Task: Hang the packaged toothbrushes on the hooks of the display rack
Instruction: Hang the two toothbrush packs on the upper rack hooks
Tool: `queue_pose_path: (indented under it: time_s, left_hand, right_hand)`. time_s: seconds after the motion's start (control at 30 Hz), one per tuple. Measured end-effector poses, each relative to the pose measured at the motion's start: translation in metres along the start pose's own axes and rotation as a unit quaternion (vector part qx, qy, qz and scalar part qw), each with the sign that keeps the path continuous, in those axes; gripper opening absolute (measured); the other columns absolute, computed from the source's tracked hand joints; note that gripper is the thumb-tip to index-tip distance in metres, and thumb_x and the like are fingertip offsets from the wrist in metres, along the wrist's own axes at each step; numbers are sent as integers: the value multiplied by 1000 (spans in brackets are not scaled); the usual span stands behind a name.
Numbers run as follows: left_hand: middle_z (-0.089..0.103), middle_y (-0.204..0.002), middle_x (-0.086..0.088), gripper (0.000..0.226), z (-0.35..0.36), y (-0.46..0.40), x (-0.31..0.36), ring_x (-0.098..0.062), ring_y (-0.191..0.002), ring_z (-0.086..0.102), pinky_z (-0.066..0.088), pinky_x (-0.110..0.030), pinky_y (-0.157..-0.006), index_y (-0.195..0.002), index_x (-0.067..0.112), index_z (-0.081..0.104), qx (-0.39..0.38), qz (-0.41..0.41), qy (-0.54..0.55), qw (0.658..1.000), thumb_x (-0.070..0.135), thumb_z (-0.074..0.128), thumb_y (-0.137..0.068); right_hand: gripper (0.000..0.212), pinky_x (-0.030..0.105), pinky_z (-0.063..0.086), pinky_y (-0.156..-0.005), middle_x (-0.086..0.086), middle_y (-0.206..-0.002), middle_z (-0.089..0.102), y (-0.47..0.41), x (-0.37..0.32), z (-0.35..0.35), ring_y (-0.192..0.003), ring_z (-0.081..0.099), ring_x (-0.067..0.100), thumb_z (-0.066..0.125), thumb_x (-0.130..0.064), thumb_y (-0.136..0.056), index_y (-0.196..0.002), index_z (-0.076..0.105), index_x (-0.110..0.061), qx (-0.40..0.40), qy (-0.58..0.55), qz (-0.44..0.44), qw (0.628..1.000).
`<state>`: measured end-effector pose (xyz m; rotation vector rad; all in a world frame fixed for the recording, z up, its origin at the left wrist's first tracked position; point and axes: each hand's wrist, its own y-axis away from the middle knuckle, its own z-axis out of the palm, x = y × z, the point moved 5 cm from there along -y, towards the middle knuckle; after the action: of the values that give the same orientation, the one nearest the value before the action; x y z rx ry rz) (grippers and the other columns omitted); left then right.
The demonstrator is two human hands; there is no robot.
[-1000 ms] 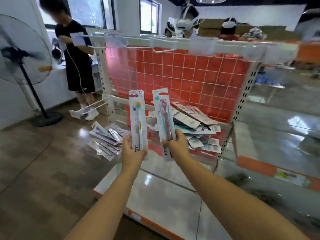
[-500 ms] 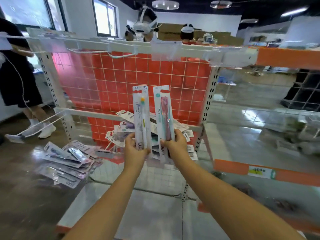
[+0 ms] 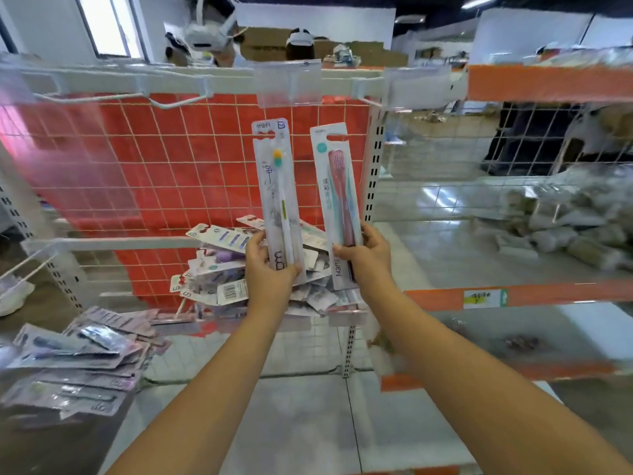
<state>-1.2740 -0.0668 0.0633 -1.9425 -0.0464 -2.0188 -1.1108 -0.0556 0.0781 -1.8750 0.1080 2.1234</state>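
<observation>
The white wire-grid display rack with a red back panel (image 3: 191,173) stands before me, white hooks (image 3: 171,102) along its top rail. Below it lies a loose heap of packaged toothbrushes (image 3: 219,269). My left hand (image 3: 270,272) grips a grey-white toothbrush pack (image 3: 279,200) upright; my right hand (image 3: 368,255) grips a teal-and-pink toothbrush pack (image 3: 337,200), my fingers curled round each pack's lower end.

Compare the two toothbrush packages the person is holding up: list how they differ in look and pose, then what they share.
The left package is white-grey with a pale brush topped by yellow and green; the right package has teal print and a pink-red brush. The left package reaches slightly higher; the right leans a little leftward at its top. The left hand grips one, the right hand the other. Both are long carded packs, gripped near the bottom, not yet hung.
</observation>
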Motion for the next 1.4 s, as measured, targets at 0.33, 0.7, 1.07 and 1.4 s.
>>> queue_pose_path:
  time_s: [0.33, 0.7, 1.07, 1.4]
  left_hand:
    - [56, -100, 6, 65, 19, -18, 27, -1, -84, 58, 47, -17, -64, -121, 20, 39, 17, 18, 35, 999, -14, 66, -73]
    - [58, -93, 10, 62, 17, -20, 29, -2, -82, 59, 47, -19, -62, -113, 26, 38, 39, 38, 20, 998, -14, 64, -74]
    - [58, -96, 7, 61, 21, -8, 8, -2, -83, 59, 49, -9, -57, -114, 23, 40, -2, 28, -17, 999, -17, 62, -74]
    - [61, -99, 7, 66, 37, -6, 19, 0, -86, 61, 51, -11, -65, -120, 26, 42, -33, 51, -12, 998, -17, 63, -74]
  right_hand:
    - [35, 36, 57, -79, -3, -89, 63, -27, -39, -23, -84, 64, 19, 63, 9, -79, -100, 56, -17, 16, -5, -29, 999]
    - [35, 34, 57, -77, -3, -89, 63, -30, -38, -32, -82, 63, 16, 62, 9, -80, -103, 54, -15, 8, -19, -39, 999]
    - [33, 24, 54, -64, -3, -83, 61, -30, -37, -30, -72, 61, 10, 60, 13, -79, -98, 55, -13, -5, -43, -52, 998]
    - [34, 38, 56, -72, 3, -88, 64, -29, -25, -33, -82, 65, 22, 61, 11, -79, -93, 57, -20, 12, -59, -48, 997]
